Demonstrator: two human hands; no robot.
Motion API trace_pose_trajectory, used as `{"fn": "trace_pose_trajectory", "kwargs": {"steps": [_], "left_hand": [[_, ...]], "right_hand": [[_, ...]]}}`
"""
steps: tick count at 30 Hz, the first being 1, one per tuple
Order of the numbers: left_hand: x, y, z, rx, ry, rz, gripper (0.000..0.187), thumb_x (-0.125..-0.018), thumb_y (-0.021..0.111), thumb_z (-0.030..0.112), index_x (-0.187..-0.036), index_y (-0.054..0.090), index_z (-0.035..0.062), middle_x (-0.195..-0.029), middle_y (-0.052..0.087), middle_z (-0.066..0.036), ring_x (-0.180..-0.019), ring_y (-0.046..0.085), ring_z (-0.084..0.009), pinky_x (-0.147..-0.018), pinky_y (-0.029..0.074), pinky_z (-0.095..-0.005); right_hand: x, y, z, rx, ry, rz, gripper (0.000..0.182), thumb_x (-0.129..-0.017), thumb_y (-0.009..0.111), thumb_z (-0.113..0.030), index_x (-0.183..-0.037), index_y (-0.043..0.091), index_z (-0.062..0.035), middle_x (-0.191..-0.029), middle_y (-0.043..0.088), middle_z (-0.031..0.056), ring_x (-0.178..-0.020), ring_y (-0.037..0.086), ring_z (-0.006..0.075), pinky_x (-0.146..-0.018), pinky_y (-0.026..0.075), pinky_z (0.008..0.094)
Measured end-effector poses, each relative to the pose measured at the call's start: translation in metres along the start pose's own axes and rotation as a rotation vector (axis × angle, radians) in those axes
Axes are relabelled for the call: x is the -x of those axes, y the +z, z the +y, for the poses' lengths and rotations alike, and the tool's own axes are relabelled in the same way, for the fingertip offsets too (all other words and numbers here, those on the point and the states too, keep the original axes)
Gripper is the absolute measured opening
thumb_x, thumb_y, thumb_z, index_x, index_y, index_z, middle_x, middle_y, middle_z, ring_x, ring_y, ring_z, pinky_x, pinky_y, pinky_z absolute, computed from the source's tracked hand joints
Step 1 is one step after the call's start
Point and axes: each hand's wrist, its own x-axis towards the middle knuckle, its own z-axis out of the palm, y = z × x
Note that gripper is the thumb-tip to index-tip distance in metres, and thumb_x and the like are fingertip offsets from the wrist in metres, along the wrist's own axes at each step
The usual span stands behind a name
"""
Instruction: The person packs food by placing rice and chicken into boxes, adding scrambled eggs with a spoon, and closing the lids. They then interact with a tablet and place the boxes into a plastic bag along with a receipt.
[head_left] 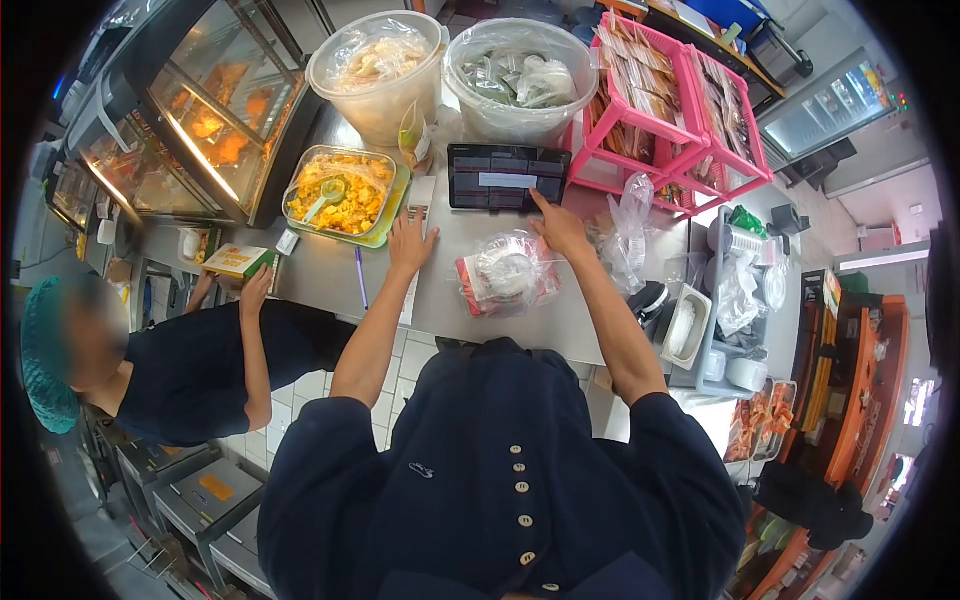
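Right hand (560,228) reaches forward with its index finger stretched out and its tip touching the lower right part of the tablet (507,177), the other fingers curled under; it grips nothing. The tablet stands propped at the back of the steel counter (330,275), directly ahead of that hand and just behind it. Left hand (410,243) lies flat on the counter, fingers together, resting on a long paper slip (418,205) that runs from the tablet's left edge toward the counter's near edge. Behind the tablet stand two big lined tubs (520,75), side by side, and to their right two pink baskets (665,100) of packets. One tray of yellow food (340,192) sits left of the slip, near the left hand. One bagged bundle (505,272) lies between the two forearms, just below the right hand. One pen (360,277) lies left of the left wrist. At the left a co-worker's hand (256,290) holds one small box (237,260) at the counter's edge.
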Motion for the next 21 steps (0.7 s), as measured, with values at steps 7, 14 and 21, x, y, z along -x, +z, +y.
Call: {"fn": "trace_pose_trajectory", "kwargs": {"steps": [7, 14, 21], "left_hand": [[-0.015, 0.013, 0.007, 0.072, -0.150, 0.022, 0.054, -0.082, 0.077, 0.031, -0.127, 0.058, 0.0076, -0.135, 0.049, -0.017, -0.123, 0.047, -0.0367, -0.100, 0.040, -0.0484], [-0.041, 0.028, -0.006, 0.227, -0.303, -0.009, 0.052, -0.071, 0.086, 0.023, -0.114, 0.061, 0.0084, -0.114, 0.062, -0.016, -0.107, 0.060, -0.0368, -0.090, 0.048, -0.0458], [-0.046, 0.045, -0.026, 0.288, -0.254, -0.081, 0.043, -0.072, 0.084, 0.016, -0.108, 0.063, 0.0086, -0.084, 0.069, -0.013, -0.083, 0.068, -0.0317, -0.077, 0.052, -0.0426]], "right_hand": [[-0.002, 0.000, -0.002, 0.023, 0.011, -0.024, 0.077, -0.090, 0.066, -0.032, -0.156, 0.027, -0.0258, -0.108, 0.066, 0.0214, -0.095, 0.066, 0.0425, -0.083, 0.051, 0.0527], [0.000, -0.001, -0.004, -0.046, 0.011, 0.051, 0.077, -0.089, 0.065, -0.028, -0.156, 0.028, -0.0252, -0.109, 0.065, 0.0224, -0.095, 0.065, 0.0436, -0.083, 0.051, 0.0529], [0.006, 0.005, 0.000, -0.144, 0.032, 0.061, 0.074, -0.090, 0.064, -0.025, -0.156, 0.029, -0.0252, -0.105, 0.064, 0.0207, -0.092, 0.064, 0.0419, -0.081, 0.050, 0.0519]]}}
